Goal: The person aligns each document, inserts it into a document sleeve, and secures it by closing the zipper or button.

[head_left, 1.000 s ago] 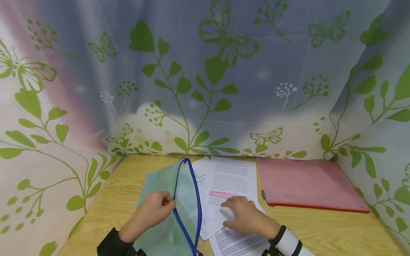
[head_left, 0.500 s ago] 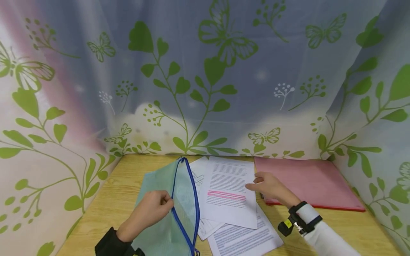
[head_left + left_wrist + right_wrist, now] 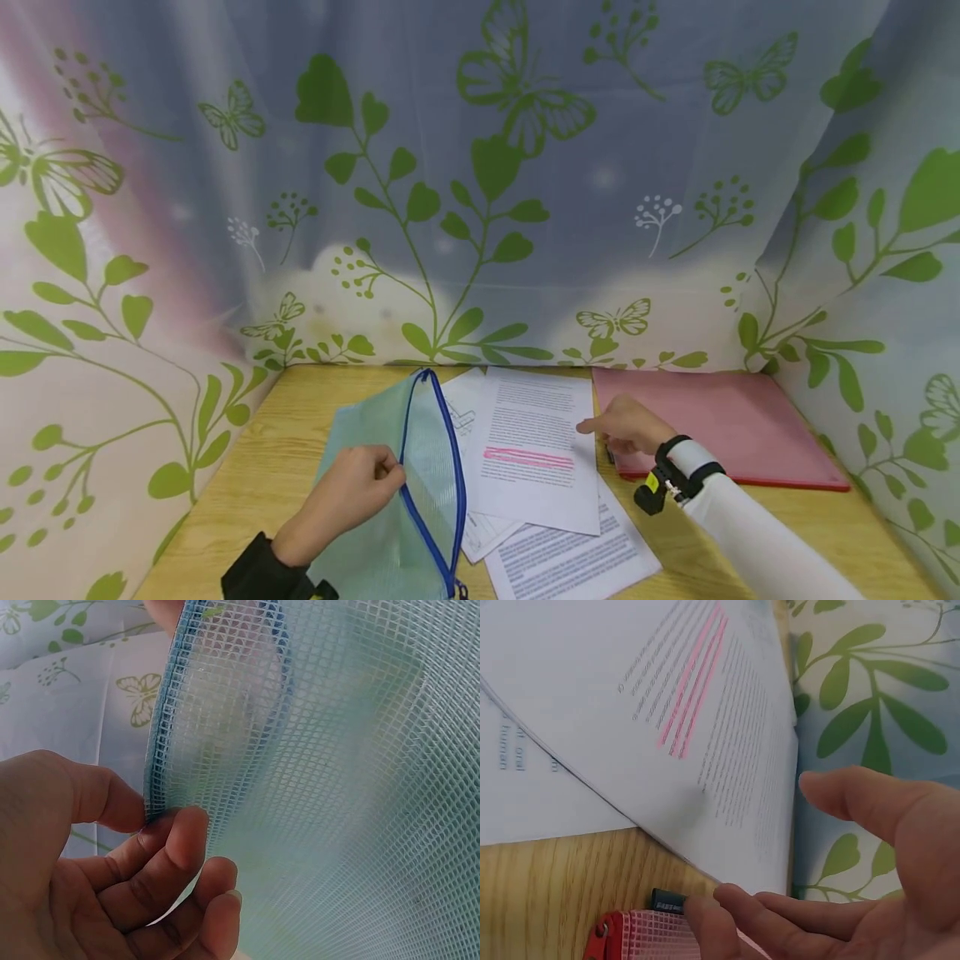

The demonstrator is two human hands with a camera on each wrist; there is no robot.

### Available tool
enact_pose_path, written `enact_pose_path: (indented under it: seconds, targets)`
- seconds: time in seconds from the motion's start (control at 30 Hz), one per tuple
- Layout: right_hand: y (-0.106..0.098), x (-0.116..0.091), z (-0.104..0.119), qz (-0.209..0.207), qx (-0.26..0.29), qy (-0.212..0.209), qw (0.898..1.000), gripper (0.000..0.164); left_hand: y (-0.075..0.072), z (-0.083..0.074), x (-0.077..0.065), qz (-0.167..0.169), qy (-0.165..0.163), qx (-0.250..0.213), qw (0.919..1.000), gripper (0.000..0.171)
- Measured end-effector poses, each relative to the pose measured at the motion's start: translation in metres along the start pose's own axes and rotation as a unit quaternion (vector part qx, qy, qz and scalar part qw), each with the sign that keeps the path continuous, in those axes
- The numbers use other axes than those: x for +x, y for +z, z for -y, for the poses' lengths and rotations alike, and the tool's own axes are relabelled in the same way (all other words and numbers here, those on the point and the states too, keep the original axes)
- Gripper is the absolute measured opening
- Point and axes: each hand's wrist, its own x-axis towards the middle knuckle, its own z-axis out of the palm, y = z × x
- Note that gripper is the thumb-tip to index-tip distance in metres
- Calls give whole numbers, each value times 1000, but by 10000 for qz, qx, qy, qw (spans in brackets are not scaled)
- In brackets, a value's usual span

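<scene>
My left hand [image 3: 352,490] pinches the blue zip edge of a pale green mesh zip pouch [image 3: 367,537]. The pouch's mouth gapes toward the papers; in the left wrist view, thumb and index finger meet on the edge of the mesh [image 3: 337,772]. A printed sheet with pink highlighted lines [image 3: 528,500] lies on other papers. My right hand [image 3: 630,423] is at that sheet's right edge, the thumb over the print. In the right wrist view, thumb [image 3: 847,796] and fingers stand apart, with fingertips [image 3: 735,900] close to the paper's edge; contact is unclear.
A pink zip pouch [image 3: 720,425] with a red zip lies flat at the right, partly under my right hand. Another printed sheet [image 3: 573,554] and a drawing [image 3: 487,533] lie beneath the highlighted one. A patterned curtain [image 3: 480,208] walls the wooden table [image 3: 262,450].
My right hand has moved from above the highlighted sheet to its right edge and has turned there, fingers now lower. My left hand keeps its hold on the green pouch.
</scene>
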Motion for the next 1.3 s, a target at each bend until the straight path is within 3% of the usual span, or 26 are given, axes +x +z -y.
enact_pose_path:
  seconds: [0.2, 0.4, 0.57, 0.7, 0.87, 0.97, 1.3]
  targets:
    - [8, 12, -4, -163, -139, 352, 9992, 43, 1, 1, -1, 57, -5, -26, 10000, 23]
    - [16, 19, -7, -113, -65, 345, 9993, 33, 2, 2, -1, 88, -47, -36, 9999, 23]
    - [21, 23, -5, -346, -326, 477, 9977, 23, 3, 2, -1, 194, 38, -40, 9998, 25]
    - [26, 26, 0, -634, -945, 417, 9926, 24, 3, 1, 0, 225, -5, -10, 9997, 27]
    - [31, 29, 8, -972, -1967, 447, 9746, 34, 4, 0, 1, 162, -26, 35, 9999, 25]
    - [33, 31, 10, -1046, -2270, 499, 9670, 36, 5, 1, 0, 135, -34, 14, 9999, 24]
    - [32, 34, 10, -862, -1856, 779, 9757, 28, 10, 3, -1, 140, -24, 25, 9999, 24]
